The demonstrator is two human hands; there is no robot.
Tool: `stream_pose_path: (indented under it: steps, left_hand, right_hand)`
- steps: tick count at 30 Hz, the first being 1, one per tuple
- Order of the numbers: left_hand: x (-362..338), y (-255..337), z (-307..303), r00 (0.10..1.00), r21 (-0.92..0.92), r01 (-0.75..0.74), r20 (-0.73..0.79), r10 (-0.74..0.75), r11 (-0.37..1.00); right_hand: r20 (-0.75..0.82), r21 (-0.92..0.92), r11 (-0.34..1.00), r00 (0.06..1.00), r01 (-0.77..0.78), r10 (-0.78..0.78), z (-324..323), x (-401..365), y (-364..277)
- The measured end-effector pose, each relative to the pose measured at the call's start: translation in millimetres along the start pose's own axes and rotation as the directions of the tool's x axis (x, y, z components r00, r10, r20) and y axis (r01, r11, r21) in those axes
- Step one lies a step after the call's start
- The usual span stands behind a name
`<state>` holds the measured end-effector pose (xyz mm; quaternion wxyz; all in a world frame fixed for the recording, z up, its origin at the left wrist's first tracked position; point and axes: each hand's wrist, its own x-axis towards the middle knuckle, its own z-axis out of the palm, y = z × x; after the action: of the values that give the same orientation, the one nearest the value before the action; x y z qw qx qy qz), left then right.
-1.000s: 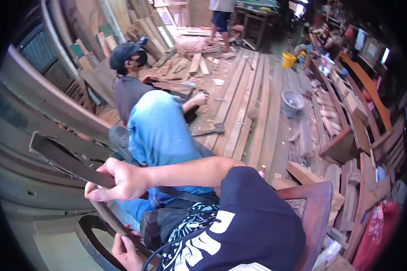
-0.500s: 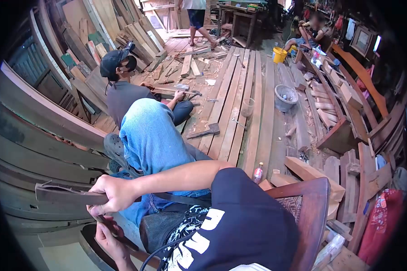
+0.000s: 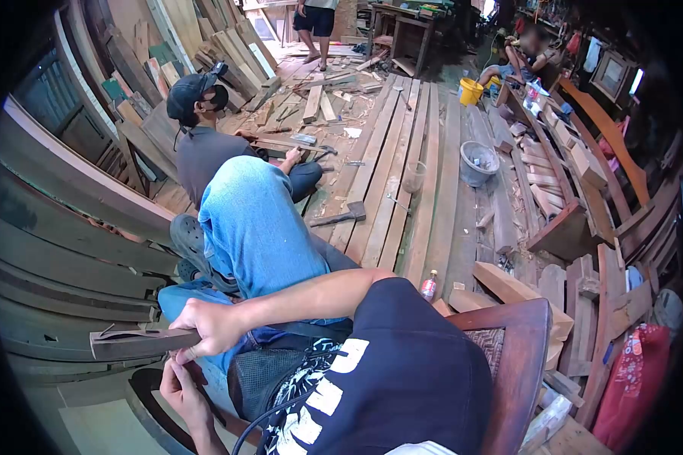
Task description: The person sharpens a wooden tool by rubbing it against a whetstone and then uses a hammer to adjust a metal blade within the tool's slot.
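My right hand (image 3: 209,327) is closed around a dark strip of wood (image 3: 136,345), gripping its right end. The strip points to the left, and a thin sliver stands up along its top edge. Just below it, my left hand (image 3: 186,394) has thumb and fingertips pinched together close under my right thumb. What those fingers hold, if anything, is too small to make out. Both hands are beside my lap, in front of a dark mesh bag (image 3: 265,387) and a raised knee in blue jeans (image 3: 254,220).
A person in a cap (image 3: 212,144) sits on the floor, handling wood. An axe (image 3: 339,215) lies on long planks (image 3: 432,197). A grey bucket (image 3: 479,164), a bottle (image 3: 429,286) and a wooden chair (image 3: 527,341) are around me. Boards (image 3: 68,235) line the left side.
My right hand and the wood strip have shifted right and slightly down. My left fingertips have drawn together in a pinch. In the background a standing person has stepped left.
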<state>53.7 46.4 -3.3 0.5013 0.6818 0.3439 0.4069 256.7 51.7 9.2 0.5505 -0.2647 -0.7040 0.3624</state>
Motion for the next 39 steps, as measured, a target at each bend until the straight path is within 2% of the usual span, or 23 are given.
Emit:
stream_pose_path:
  steps: [1,3,5,7,9,11,13,15,16,20,23,25,26,27,28,30,31,33,34,37,39]
  left_hand:
    - [0,1,2,1.000,-0.001,0.000,-0.002,0.000,1.000]
    - [1,5,6,0.999,0.021,-0.042,-0.018,0.042,0.999]
    - [2,6,6,0.998,0.057,-0.051,-0.037,0.053,0.997]
    - [1,6,6,0.994,0.128,-0.071,-0.070,0.080,0.989]
    - [3,6,3,0.994,0.150,-0.070,-0.072,0.082,0.986]
    - [5,6,-1,0.993,0.255,-0.078,-0.064,0.097,0.964]
    - [8,4,-4,0.991,0.274,-0.089,-0.071,0.112,0.958]
    - [10,2,-6,0.993,0.331,-0.068,-0.069,0.097,0.941]
    - [10,2,-6,0.992,0.360,-0.064,-0.075,0.097,0.931]
    - [12,4,-6,0.993,0.394,-0.021,-0.097,0.064,0.919]
    - [10,4,-3,0.990,0.419,0.006,-0.131,0.054,0.908]
    - [11,5,0,0.980,0.422,0.021,-0.187,0.064,0.906]
    - [11,8,-1,0.980,0.399,0.065,-0.196,0.016,0.915]
    - [11,11,-2,0.977,0.375,0.108,-0.213,-0.027,0.921]
    - [12,10,-4,0.970,0.321,0.128,-0.240,-0.050,0.939]
    - [14,9,-9,0.953,0.228,0.165,-0.288,-0.095,0.960]
    - [15,10,-11,0.944,0.190,0.184,-0.306,-0.120,0.964]
    - [17,13,-11,0.935,0.053,0.156,-0.330,-0.130,0.986]
    - [19,9,-13,0.934,0.074,0.155,-0.336,-0.121,0.985]
    - [17,5,-18,0.936,0.086,0.139,-0.335,-0.103,0.987]
    - [12,3,-15,0.957,0.167,0.099,-0.286,-0.048,0.981]
  right_hand:
    - [0.002,0.000,1.000,1.000,0.000,0.000,-2,0,-2]
    - [0.028,-0.126,0.991,0.998,-0.047,0.051,-5,0,-6]
    - [-0.014,-0.073,0.997,0.999,-0.040,0.039,-5,0,-8]
    - [-0.172,-0.068,0.996,0.983,0.058,-0.069,-6,1,-7]
    - [-0.172,-0.131,0.991,0.985,-0.009,-0.014,-9,1,-9]
    - [-0.277,-0.020,1.000,0.961,0.012,-0.017,-6,3,-8]
    - [-0.295,-0.019,1.000,0.955,0.013,-0.018,-7,5,2]
    - [-0.357,-0.025,0.992,0.928,-0.120,0.103,-9,6,8]
    - [-0.368,0.050,0.984,0.913,-0.172,0.178,-11,7,-4]
    - [-0.328,0.108,0.961,0.903,-0.255,0.277,-18,11,5]
    - [-0.349,0.121,0.967,0.903,-0.224,0.253,-15,12,10]
    - [-0.289,0.155,0.963,0.922,-0.222,0.259,-16,11,12]
    - [-0.286,0.146,0.966,0.926,-0.212,0.246,-15,9,12]
    - [-0.270,0.006,0.960,0.924,-0.279,0.270,-18,9,3]
    - [-0.314,-0.063,0.987,0.942,-0.147,0.120,-13,10,4]
    - [-0.243,-0.028,0.950,0.924,-0.312,0.296,-13,9,-3]
    - [-0.227,0.004,0.952,0.926,-0.308,0.300,-12,10,-2]
    - [-0.237,-0.053,0.975,0.951,-0.218,0.199,-10,8,5]
    - [-0.207,-0.083,0.958,0.945,-0.274,0.252,-13,10,-4]
    - [-0.218,-0.070,0.951,0.935,-0.301,0.280,-11,13,-5]
    - [-0.184,-0.026,0.943,0.929,-0.333,0.322,-13,7,-7]
